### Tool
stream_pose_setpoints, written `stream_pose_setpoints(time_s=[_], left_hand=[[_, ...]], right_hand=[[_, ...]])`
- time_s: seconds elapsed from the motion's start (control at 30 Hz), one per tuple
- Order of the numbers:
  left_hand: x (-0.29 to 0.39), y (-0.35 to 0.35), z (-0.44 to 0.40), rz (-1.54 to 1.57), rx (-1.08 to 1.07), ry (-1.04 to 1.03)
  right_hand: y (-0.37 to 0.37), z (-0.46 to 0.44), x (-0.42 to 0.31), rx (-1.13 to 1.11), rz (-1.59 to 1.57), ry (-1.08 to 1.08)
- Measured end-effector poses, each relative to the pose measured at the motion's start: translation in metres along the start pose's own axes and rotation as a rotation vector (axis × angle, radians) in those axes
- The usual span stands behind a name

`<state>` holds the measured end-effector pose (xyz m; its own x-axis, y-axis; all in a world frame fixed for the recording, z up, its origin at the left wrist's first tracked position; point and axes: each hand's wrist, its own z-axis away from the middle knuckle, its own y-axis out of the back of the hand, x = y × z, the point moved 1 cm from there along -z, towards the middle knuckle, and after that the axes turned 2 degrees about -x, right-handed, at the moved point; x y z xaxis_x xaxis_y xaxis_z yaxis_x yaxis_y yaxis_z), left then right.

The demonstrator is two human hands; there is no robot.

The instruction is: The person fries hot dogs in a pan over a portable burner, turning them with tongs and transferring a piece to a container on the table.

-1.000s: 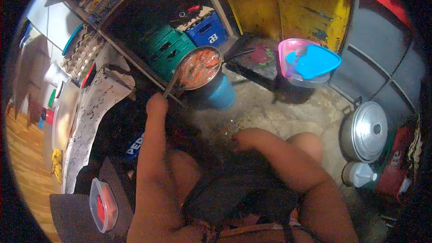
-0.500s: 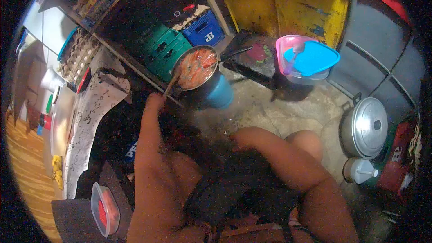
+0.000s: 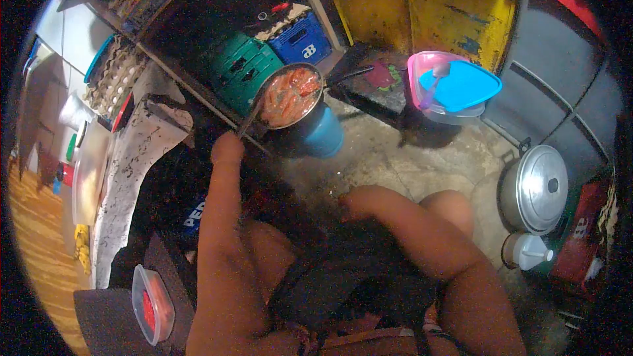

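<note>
My left hand (image 3: 228,149) is closed around the handle of a long, thin cooking utensil (image 3: 248,120) at the pan's near left edge. Its far end is hard to make out. The frying pan (image 3: 321,101) holds several reddish, elongated pieces of food (image 3: 285,97) in bubbling liquid, and its dark handle points right. Below the pan is a blue bucket-like object (image 3: 324,135). My right hand (image 3: 354,206) rests low near my knee, away from the pan; its fingers are lost in shadow.
Green (image 3: 244,69) and blue crates (image 3: 302,41) stand behind the pan. A pink tub (image 3: 415,69) with a blue lid (image 3: 465,86) sits at the back right. A lidded metal pot (image 3: 542,188) is at right. A plastic container with red contents (image 3: 153,306) lies lower left.
My left hand and the utensil have shifted slightly at the pan's edge, and the food pieces lie differently. My right hand stays in place. The view has moved a little.
</note>
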<state>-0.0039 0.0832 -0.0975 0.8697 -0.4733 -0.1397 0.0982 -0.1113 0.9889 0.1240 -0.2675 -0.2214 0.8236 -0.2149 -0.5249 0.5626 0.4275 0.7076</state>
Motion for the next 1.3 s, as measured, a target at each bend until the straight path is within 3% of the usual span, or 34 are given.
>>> stream_pose_setpoints(time_s=[0.33, 0.53, 0.83, 0.93, 1.3], left_hand=[[0.012, 0.001, 0.029, 0.001, 0.067, -0.086], [0.005, -0.002, 0.025, -0.061, 0.097, -0.073], [0.058, 0.032, 0.055, 0.008, 0.245, -0.315], [0.075, 0.045, 0.061, -0.010, 0.137, -0.270], [0.099, 0.030, 0.022, -0.013, 0.103, -0.222]], right_hand=[[-0.006, -0.005, 0.006, 0.010, -0.015, 0.043], [0.009, 0.011, -0.007, -0.042, -0.029, -0.077], [0.005, 0.005, -0.002, 0.000, -0.007, -0.013], [-0.003, -0.006, 0.006, 0.012, 0.018, -0.001], [-0.002, -0.001, 0.012, 0.014, -0.054, 0.039]])
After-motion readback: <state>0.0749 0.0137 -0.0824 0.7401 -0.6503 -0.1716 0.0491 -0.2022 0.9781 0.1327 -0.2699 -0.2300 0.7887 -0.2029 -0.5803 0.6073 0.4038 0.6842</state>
